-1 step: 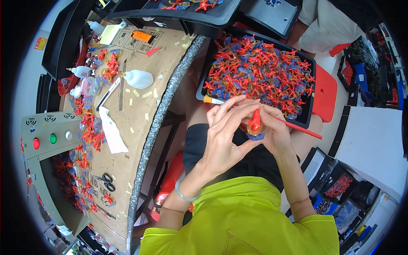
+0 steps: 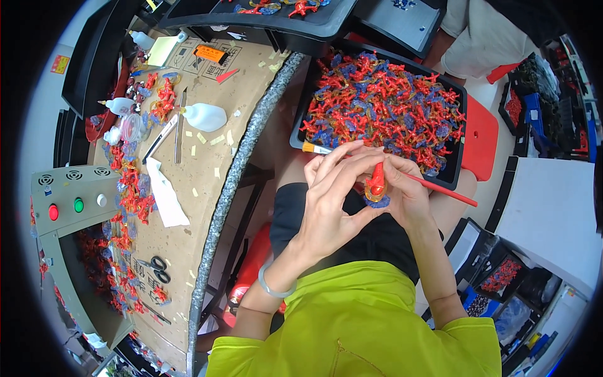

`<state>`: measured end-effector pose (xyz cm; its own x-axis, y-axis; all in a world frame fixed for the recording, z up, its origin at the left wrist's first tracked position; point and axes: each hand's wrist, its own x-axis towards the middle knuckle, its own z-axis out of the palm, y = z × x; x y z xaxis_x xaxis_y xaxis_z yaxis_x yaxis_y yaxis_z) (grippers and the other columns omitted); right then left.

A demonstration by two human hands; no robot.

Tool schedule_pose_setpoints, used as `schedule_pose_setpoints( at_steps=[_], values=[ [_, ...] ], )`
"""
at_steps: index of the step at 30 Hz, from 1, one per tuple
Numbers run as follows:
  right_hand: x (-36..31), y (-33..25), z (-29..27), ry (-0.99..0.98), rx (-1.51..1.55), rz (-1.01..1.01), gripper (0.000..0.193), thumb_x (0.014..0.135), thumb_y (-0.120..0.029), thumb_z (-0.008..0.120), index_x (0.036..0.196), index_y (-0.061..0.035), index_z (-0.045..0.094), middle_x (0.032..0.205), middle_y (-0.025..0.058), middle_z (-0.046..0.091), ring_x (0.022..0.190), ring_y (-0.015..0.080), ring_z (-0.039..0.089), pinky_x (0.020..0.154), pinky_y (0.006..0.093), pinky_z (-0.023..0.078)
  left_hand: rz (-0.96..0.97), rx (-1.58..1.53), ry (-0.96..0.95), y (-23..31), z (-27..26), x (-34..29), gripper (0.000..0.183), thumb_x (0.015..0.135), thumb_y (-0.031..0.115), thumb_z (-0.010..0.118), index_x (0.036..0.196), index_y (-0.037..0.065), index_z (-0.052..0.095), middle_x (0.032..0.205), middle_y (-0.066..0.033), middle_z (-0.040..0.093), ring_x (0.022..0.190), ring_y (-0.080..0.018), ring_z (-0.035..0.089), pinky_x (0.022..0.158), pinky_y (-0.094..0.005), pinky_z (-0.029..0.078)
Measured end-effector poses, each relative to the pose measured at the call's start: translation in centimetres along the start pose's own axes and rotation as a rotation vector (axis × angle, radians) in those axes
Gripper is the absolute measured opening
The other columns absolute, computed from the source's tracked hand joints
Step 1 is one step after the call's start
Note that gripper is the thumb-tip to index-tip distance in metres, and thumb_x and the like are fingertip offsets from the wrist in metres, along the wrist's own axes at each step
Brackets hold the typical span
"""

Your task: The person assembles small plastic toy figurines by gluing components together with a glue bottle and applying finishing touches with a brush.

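Above my lap, my left hand point(image 2: 336, 195) is closed around a small red figurine point(image 2: 377, 182) with clear yellow parts and a blue base. Its thumb presses near the blue base. My right hand point(image 2: 408, 191) meets it from the other side, thumb by the figurine's top. A brush point(image 2: 449, 190) with a red handle runs crosswise through the right hand's grip; its orange bristles stick out left of my left fingers. Most of the shaft is hidden behind my fingers. Just beyond the hands lies a black tray point(image 2: 461, 135) heaped with similar red, blue and yellow figurines.
On the left, a cardboard-covered workbench point(image 2: 201, 157) holds a white bottle point(image 2: 206, 116), scissors point(image 2: 160, 269), a utility knife point(image 2: 160, 138) and more figurines beside a machine point(image 2: 75, 195) with buttons. A red stool point(image 2: 480, 138) stands right of the tray. Another person's leg point(image 2: 483, 47) shows beyond.
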<state>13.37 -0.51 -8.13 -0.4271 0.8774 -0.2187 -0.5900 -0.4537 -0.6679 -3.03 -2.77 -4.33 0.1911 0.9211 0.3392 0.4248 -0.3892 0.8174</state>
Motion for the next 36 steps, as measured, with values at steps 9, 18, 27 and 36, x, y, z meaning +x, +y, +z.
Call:
schedule_pose_setpoints(
  at_steps=[9,18,27,36],
  values=[
    [-2.2,-6.5,-0.8,0.397,-0.799,-0.533,0.027,0.095,-0.016,0.055,0.105,0.0085,0.061,0.093,0.018,0.066,0.078,0.0206,0.067,0.076,0.0318,0.055,-0.157,-0.266,0.152,-1.1,0.7,-0.5,0.06,0.061,-0.005,0.082,0.114,0.001,0.054,0.131,-0.0173,0.055,0.108,-0.022,0.063,0.085,-0.0296,0.051],
    [-4.0,-6.7,4.6,0.077,-0.887,-0.817,0.022,0.092,-0.015,0.06,0.089,0.0069,0.059,0.088,0.0188,0.061,0.071,0.0259,0.067,0.059,0.0312,0.056,-0.23,-0.41,0.087,-1.1,0.7,-0.5,0.059,0.065,-0.002,0.082,0.117,-0.002,0.053,0.126,-0.0136,0.059,0.092,-0.0141,0.067,0.083,-0.0278,0.054],
    [-3.7,-7.2,4.6,0.12,-1.08,-0.73,0.009,0.081,-0.005,0.066,0.085,0.0018,0.064,0.079,0.0119,0.065,0.075,0.027,0.064,0.068,0.0351,0.05,-0.205,-0.312,0.11,-1.0,0.5,-0.6,0.061,0.062,-0.002,0.083,0.117,-0.001,0.056,0.125,-0.0146,0.06,0.08,-0.0127,0.064,0.073,-0.0254,0.053],
    [-3.3,-8.1,5.5,-0.052,-1.29,-0.792,0.013,0.074,-0.005,0.071,0.082,0.0012,0.063,0.079,0.0117,0.064,0.075,0.0268,0.065,0.064,0.0309,0.051,-0.185,-0.291,0.106,-0.9,0.7,-0.7,0.059,0.062,-0.002,0.082,0.116,-0.002,0.057,0.124,-0.0157,0.06,0.081,-0.0141,0.062,0.071,-0.0253,0.052]
  ],
)
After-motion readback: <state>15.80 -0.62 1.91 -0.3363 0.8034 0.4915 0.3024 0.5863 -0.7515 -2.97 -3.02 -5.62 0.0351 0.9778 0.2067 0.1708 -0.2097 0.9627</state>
